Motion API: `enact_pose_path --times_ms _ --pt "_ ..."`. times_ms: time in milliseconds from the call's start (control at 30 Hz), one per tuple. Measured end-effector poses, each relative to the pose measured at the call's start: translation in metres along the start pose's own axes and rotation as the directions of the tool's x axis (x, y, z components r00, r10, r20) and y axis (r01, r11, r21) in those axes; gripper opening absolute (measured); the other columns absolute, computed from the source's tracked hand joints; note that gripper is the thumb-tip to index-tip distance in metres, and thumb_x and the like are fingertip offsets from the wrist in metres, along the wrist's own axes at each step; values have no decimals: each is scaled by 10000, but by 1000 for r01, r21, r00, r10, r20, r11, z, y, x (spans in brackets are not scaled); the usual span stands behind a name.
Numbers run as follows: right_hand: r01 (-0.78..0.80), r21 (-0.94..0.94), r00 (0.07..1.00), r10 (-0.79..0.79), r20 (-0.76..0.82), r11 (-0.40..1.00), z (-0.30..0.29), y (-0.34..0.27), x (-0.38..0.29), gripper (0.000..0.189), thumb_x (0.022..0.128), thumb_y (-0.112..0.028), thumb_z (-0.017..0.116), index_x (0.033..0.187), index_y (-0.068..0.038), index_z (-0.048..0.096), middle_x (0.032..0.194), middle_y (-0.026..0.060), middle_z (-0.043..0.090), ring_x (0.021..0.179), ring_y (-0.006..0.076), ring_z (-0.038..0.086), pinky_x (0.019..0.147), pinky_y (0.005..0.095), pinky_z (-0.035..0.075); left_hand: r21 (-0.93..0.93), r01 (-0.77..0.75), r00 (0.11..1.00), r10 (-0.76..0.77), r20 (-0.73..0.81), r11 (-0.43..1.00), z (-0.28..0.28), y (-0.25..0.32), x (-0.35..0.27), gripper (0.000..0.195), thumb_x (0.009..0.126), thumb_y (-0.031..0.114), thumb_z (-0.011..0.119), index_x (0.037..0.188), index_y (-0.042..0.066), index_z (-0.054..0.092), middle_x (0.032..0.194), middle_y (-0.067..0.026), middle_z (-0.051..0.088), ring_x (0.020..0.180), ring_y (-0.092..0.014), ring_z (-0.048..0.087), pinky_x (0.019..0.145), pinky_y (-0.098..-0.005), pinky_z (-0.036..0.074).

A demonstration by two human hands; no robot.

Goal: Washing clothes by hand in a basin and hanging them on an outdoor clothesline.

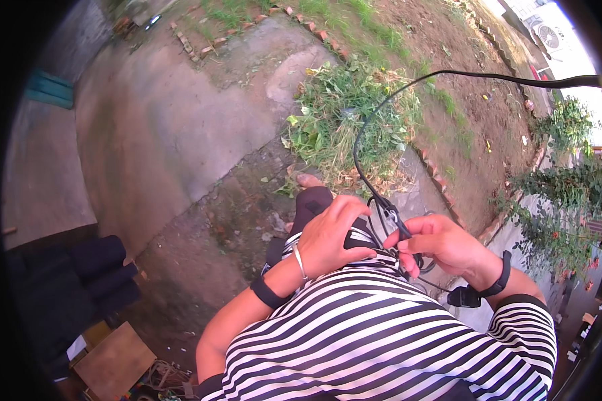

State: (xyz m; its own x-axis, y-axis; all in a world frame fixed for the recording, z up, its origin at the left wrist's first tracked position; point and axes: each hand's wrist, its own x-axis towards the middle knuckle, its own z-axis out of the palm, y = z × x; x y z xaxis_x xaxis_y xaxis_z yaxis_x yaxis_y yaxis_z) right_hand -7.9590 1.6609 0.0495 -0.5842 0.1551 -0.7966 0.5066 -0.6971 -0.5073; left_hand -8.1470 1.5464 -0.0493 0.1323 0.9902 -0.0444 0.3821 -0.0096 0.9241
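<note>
My right hand [434,243] pinches a bundled black cable [404,231] in front of my waist. One strand of it arcs up and away to the right edge of the view. My left hand [331,235] is just left of the bundle, with thumb and forefinger spread around a dark patch at the waist of my striped shirt [351,321]; nothing is plainly held in it. A silver bangle [299,261] and a black band [268,293] circle my left wrist and forearm. Beside my right wrist hangs a small black box [464,296] on a thin wire.
A heap of cut weeds [351,123] lies on the ground ahead. Bricks [434,173] edge a soil bed [471,115] to the right, with leafy shrubs [557,180] beyond. At left are dark padded furniture [100,280] and a cardboard box [115,361].
</note>
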Motion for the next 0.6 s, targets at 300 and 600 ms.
enact_pose_path --times_ms 300,600 --pt "169 -186 975 -136 176 968 5 8 46 207 904 -29 502 1102 32 508 742 95 639 632 162 642 599 246 497 20 -40 961 44 -273 999 6 -16 9 912 612 315 832 1330 52 336 1242 -148 369 1034 -325 535 868 -397 474" --pt "120 -178 980 -88 178 977 1 6 60 205 928 -47 496 1123 11 470 754 103 643 645 169 650 621 252 501 289 10 907 113 -405 957 -2 -12 6 598 653 189 776 1177 96 504 1279 -116 431 1040 -312 547 839 -393 485"
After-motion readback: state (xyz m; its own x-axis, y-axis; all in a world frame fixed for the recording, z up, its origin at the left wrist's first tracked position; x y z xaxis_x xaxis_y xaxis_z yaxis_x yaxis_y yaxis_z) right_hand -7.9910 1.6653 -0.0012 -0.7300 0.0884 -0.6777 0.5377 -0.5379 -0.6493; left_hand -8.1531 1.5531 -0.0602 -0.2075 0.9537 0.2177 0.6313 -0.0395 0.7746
